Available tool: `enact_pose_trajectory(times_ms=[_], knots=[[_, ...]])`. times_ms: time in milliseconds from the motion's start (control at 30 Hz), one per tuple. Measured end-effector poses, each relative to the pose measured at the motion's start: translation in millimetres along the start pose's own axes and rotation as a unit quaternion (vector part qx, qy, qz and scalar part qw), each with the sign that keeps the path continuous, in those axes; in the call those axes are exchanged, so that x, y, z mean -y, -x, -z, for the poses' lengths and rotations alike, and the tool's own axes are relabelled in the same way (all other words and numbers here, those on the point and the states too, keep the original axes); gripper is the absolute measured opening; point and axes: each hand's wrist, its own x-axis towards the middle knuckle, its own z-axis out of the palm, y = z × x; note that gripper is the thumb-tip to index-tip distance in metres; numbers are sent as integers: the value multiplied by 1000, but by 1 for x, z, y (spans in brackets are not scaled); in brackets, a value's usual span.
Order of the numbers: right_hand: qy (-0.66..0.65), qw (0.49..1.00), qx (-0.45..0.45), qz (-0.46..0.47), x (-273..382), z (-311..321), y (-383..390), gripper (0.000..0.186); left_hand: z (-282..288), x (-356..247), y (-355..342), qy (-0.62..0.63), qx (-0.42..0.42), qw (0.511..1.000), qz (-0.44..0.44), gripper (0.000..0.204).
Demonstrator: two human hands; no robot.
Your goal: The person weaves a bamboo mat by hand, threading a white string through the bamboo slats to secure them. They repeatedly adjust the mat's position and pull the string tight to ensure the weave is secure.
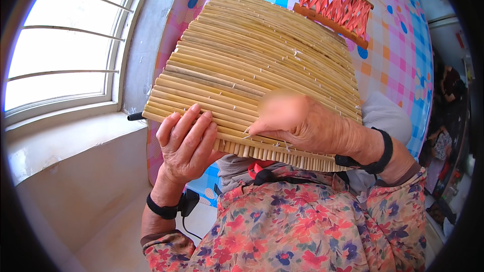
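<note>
A mat of yellow-brown reed or bamboo sticks [227,45], lying side by side and tied with white thread, slopes from my lap across the table. My left hand [186,143] grips its near left edge, fingers laid on top and the thumb hidden below. Over the near middle of the mat, my right hand [307,121] is closed, thumb pointing left against the sticks. Its other fingers are blurred, so what they pinch cannot be made out. A short white thread end [247,130] shows by the thumb tip. Cut stick ends line the near edge.
Beyond the mat, a wooden frame wound with red ribbon [335,7] lies on a checked, flowered tablecloth [393,60]. A barred window [65,40] and its sill [75,141] are at the left. Dark clutter fills the far right.
</note>
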Motion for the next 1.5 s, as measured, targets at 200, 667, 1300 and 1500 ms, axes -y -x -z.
enact_pose_trajectory(times_ms=[200, 667, 1300, 1500], knots=[[115, 993, 36, 3, 21, 8, -9, 9, -2, 1, -1, 12, -24, 1000, -5, 42], [246, 963, 110, -10, 29, 15, -27, 9, -25, 17, -21, 49, -151, 982, -100, 36], [133, 988, -34, -75, 9, 83, 13, 13, -12, 40, -171, 183, -73, 935, -296, 28], [127, 990, -15, -58, 3, 82, 10, 17, -15, 42, -165, 199, -79, 933, -290, 27]])
